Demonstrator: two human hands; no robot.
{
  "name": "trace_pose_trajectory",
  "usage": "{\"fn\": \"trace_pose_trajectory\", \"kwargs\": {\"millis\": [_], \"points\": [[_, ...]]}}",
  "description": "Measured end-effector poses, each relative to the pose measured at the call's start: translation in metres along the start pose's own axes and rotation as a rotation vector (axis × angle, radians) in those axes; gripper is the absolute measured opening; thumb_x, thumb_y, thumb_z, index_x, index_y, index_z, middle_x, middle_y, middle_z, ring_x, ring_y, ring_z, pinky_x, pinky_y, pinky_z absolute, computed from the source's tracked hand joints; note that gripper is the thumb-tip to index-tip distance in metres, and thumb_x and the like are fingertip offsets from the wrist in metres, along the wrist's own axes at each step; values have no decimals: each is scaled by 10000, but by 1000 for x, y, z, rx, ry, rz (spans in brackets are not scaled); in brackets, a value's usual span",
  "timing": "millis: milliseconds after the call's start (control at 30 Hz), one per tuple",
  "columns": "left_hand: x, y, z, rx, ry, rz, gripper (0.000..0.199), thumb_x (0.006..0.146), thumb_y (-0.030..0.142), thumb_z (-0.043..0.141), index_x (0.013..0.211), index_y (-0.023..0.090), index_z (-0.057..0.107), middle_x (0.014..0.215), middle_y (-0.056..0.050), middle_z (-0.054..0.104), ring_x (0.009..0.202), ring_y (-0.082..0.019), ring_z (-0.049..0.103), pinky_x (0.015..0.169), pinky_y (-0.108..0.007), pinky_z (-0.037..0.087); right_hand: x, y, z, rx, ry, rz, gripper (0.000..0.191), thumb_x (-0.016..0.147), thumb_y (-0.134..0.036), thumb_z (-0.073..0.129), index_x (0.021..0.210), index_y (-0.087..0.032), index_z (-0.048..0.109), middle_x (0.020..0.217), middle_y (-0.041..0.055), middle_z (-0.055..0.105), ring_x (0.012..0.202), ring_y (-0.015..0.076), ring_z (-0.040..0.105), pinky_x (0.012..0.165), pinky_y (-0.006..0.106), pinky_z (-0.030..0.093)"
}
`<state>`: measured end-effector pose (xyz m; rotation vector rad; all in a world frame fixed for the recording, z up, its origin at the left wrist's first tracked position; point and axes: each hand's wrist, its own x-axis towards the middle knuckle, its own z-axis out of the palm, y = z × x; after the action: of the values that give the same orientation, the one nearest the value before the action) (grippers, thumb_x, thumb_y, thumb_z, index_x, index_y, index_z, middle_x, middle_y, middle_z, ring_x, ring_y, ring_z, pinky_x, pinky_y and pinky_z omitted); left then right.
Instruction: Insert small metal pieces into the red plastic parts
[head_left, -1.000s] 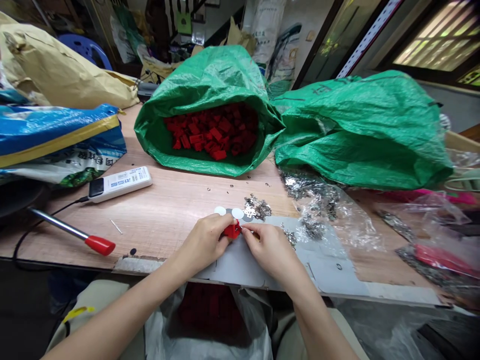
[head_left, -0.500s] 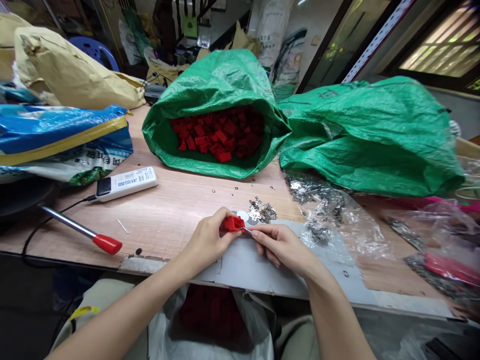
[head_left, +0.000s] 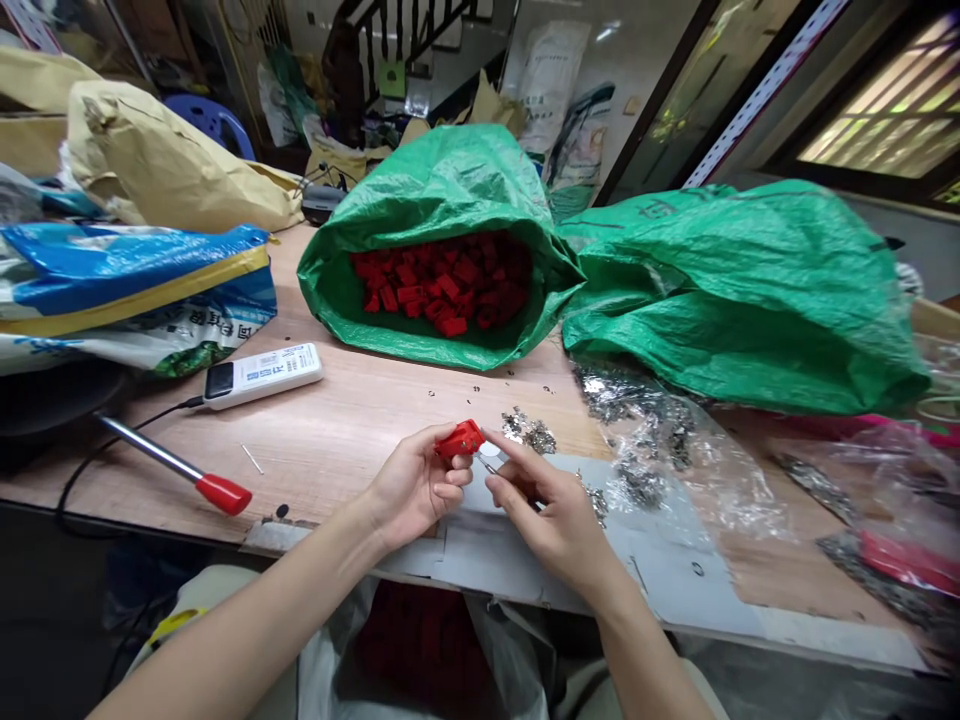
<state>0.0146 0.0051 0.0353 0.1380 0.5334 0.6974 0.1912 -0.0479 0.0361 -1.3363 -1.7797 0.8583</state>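
Note:
Between the thumb and fingers of my left hand (head_left: 415,487) is a small red plastic part (head_left: 459,438), held above the table. My right hand (head_left: 551,508) is closed on a thin metal tool (head_left: 486,464), whose exact kind I cannot make out; its index fingertip reaches the right end of the red part. Just behind the hands lies a pile of small metal pieces (head_left: 529,430). More metal pieces (head_left: 595,498) show beside my right hand on the grey board (head_left: 480,545).
A green sack (head_left: 442,170) full of red parts (head_left: 442,285) lies open behind. Another green sack (head_left: 750,300) and a clear bag of metal pieces (head_left: 652,450) are on the right. At left are a white device (head_left: 264,376) and a red-tipped lever (head_left: 225,493).
The red part has been raised a little and turned in my left hand. My right index finger has stretched out to it. The view has shifted slightly.

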Motion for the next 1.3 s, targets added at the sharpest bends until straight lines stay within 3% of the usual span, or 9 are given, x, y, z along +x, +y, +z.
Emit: {"fn": "trace_pose_trajectory", "kwargs": {"millis": [200,700,800,900,1000,1067,1167,1233,1300], "points": [[-1,-3,-4,-91,-37,-95,273,968,244,465,801,75,598,640,8,408,472,-45,389,336,-96,266,3,1,2,-110,55,-68,384,969,-345,536,1315,-245,669,815,51,693,659,178,595,653,287,497],[-8,7,-18,-249,-157,-210,203,942,221,519,817,70,573,651,32,336,482,-40,353,350,-90,208,11,-7,8,-113,-11,-247,338,975,-246,522,1250,-263,717,750,45,656,642,167,582,611,285,476],[-11,9,-19,-235,-171,-186,191,933,219,540,819,70,575,654,32,336,484,-36,349,353,-87,195,11,-8,19,-36,60,-192,305,953,-282,564,1194,-260,751,722,50,636,624,172,561,582,299,462],[-20,12,-15,-182,-246,-123,182,920,242,575,835,81,576,651,37,342,484,-27,333,367,-78,180,15,-7,26,241,186,14,324,908,-389,641,1172,-240,756,608,1,503,479,114,415,435,255,348],[-33,14,-9,162,-367,-69,244,881,322,632,765,138,521,612,39,385,467,-33,332,381,-91,191,28,-3,21,546,406,182,432,834,-451,722,1216,-250,712,631,-42,423,425,51,270,376,202,211],[-40,8,-11,661,-477,-59,258,840,346,670,735,176,508,582,27,456,455,-64,392,395,-128,258,37,-2,14,643,481,222,488,793,-431,765,1243,-264,672,671,-50,434,429,33,256,378,185,188],[-38,-21,-32,1546,-649,42,159,759,224,705,701,202,559,547,31,500,438,-99,416,436,-190,306,48,-3,6,653,420,261,564,786,-448,768,1285,-236,609,648,-69,409,430,32,251,390,180,177],[-29,-47,-54,1973,-620,213,205,723,106,664,609,195,519,440,41,416,371,-98,305,428,-219,249,54,-4,5,572,345,304,650,807,-509,731,1343,-191,546,581,-99,330,421,42,217,400,188,166],[-18,-66,-73,2186,-393,443,251,763,59,584,556,186,522,365,10,398,334,-121,311,436,-241,231,65,-6,7,407,268,353,753,816,-560,695,1405,-142,479,526,-126,253,416,62,198,410,201,175]]}}
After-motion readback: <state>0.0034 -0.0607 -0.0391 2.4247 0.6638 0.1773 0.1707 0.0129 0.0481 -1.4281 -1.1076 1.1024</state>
